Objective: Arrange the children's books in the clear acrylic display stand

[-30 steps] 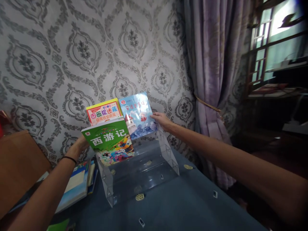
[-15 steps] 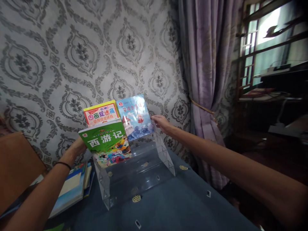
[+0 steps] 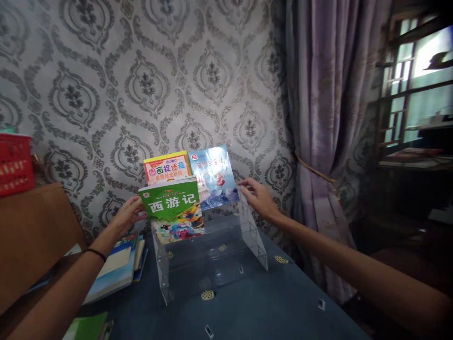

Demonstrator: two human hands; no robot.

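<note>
Step in hand: we are, it seems, adjusting three books on the clear rack.
Left hand: we are keeping loosely parted fingers beside the green book (contact, we cannot tell).
Right hand: we are extending fingertips to the blue book's right edge; grip unclear.
Rack books: we are counting one green, leaning before one pink book, and one blue, right of pink.
Book pile: we are counting one, left of one rack.
Next move: we are judging that light, even fingers are needed.
</note>
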